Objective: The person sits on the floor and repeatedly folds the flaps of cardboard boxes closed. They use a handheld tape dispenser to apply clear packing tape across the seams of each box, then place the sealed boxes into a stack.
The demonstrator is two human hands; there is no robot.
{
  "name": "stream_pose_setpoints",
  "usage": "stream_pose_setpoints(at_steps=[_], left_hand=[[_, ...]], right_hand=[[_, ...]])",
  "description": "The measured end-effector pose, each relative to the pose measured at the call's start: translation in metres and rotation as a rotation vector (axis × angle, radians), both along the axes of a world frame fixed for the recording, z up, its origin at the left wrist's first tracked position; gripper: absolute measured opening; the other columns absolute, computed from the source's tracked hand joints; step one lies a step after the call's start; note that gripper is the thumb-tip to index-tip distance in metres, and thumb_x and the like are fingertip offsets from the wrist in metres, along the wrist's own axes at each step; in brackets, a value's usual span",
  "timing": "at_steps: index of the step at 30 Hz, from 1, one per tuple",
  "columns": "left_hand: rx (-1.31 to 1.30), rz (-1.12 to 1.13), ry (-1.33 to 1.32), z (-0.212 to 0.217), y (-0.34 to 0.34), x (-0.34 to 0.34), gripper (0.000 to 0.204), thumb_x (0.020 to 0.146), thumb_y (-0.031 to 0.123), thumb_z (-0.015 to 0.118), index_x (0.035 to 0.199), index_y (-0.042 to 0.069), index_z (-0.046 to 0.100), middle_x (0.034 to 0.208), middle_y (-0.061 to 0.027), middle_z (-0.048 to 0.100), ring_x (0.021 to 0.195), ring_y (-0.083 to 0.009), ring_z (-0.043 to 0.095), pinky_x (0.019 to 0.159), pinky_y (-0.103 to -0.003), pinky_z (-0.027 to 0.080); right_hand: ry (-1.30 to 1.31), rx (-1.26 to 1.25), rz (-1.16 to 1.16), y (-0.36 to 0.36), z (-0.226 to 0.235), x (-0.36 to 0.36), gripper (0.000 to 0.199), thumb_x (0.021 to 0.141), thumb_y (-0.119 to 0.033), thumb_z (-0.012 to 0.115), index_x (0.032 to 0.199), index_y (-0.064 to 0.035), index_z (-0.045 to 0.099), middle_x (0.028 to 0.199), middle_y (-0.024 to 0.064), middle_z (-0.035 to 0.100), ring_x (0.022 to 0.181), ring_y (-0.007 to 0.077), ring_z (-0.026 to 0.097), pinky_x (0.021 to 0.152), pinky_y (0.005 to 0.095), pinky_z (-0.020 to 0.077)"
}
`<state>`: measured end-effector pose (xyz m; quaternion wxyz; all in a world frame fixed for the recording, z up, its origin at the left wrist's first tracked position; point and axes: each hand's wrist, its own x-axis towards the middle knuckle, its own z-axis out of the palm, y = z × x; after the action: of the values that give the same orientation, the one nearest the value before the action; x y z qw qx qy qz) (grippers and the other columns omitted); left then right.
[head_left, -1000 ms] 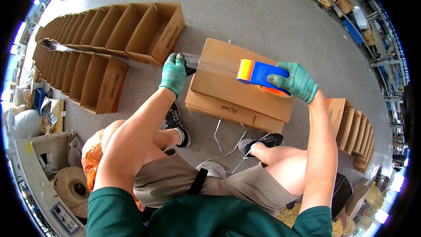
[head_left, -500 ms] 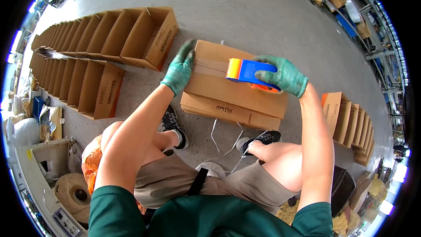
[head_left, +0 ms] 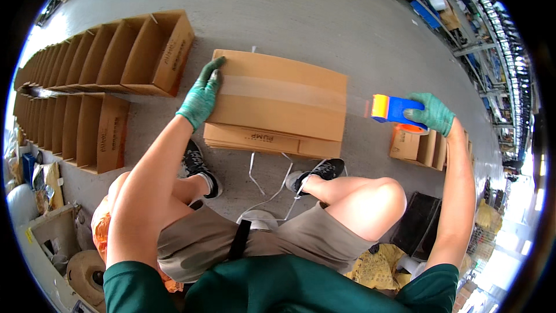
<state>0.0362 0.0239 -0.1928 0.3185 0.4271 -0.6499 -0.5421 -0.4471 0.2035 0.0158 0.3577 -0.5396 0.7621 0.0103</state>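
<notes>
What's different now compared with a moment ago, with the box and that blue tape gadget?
The right hand has carried the blue tape dispenser off the cardboard box, out past its right edge, leaving a clear tape strip across the top. It keeps its grip on the dispenser. The left hand stays pressed on the box's left end, and the rows of open boxes have not moved.

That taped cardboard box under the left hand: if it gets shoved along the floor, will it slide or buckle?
The cardboard box likely slides easily: it rests on flattened cartons, card on card, over smooth concrete floor. It probably weighs little, perhaps empty, as the left hand steadies it alone. The tape strip stiffens the top seam, though its panels may flex.
</notes>
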Motion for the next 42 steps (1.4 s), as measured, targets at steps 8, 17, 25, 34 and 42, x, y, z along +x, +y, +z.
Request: stream_pose_setpoints(at_steps=[8,17,25,34,42], left_hand=[[0.112,0.021,-0.138,0.020,0.006,-0.007,0.045,0.101,0.029,0.055,0.144,0.022,0.044,0.142,-0.0108,0.050,0.128,-0.0227,0.047,0.109,-0.033,0.036],[0.151,0.023,-0.062,0.009,0.003,-0.002,0.054,0.096,0.026,0.065,0.145,0.022,0.042,0.142,-0.0101,0.050,0.124,-0.0228,0.049,0.109,-0.035,0.039],[0.115,0.039,-0.102,0.010,0.006,-0.009,0.058,0.093,0.023,0.068,0.145,0.022,0.042,0.139,-0.0109,0.051,0.122,-0.0223,0.052,0.106,-0.035,0.044],[0.089,0.027,-0.096,0.016,0.005,-0.015,0.061,0.092,0.025,0.071,0.145,0.021,0.042,0.137,-0.0127,0.053,0.121,-0.0234,0.053,0.104,-0.035,0.045],[0.016,0.010,-0.165,0.012,0.005,-0.014,0.064,0.092,0.022,0.070,0.147,0.018,0.039,0.145,-0.0122,0.046,0.132,-0.0250,0.044,0.112,-0.036,0.037]], right_hand=[[0.246,0.150,0.165,-0.019,-0.035,0.009,0.056,0.082,-0.042,0.071,0.124,-0.0054,0.064,0.115,0.0183,0.069,0.104,0.0298,0.067,0.093,0.0403,0.0512],[0.383,0.336,0.467,-0.051,-0.107,0.124,0.038,0.085,-0.032,0.064,0.116,-0.0111,0.069,0.119,0.0171,0.067,0.106,0.0357,0.065,0.090,0.0436,0.0527],[-0.029,-0.224,-0.482,-0.020,-0.243,0.104,0.038,0.098,-0.034,0.050,0.123,-0.0079,0.063,0.104,0.0154,0.071,0.093,0.0330,0.067,0.078,0.0444,0.0522],[-0.528,-0.550,-1.133,-0.010,-0.317,0.091,0.048,0.092,-0.038,0.061,0.124,-0.0032,0.059,0.095,0.0144,0.070,0.085,0.0265,0.067,0.077,0.0419,0.0518],[0.162,-1.175,-0.156,-0.118,-0.167,0.248,0.039,0.092,-0.020,0.059,0.128,-0.0053,0.057,0.122,0.0209,0.060,0.115,0.0370,0.058,0.099,0.0472,0.0469]])
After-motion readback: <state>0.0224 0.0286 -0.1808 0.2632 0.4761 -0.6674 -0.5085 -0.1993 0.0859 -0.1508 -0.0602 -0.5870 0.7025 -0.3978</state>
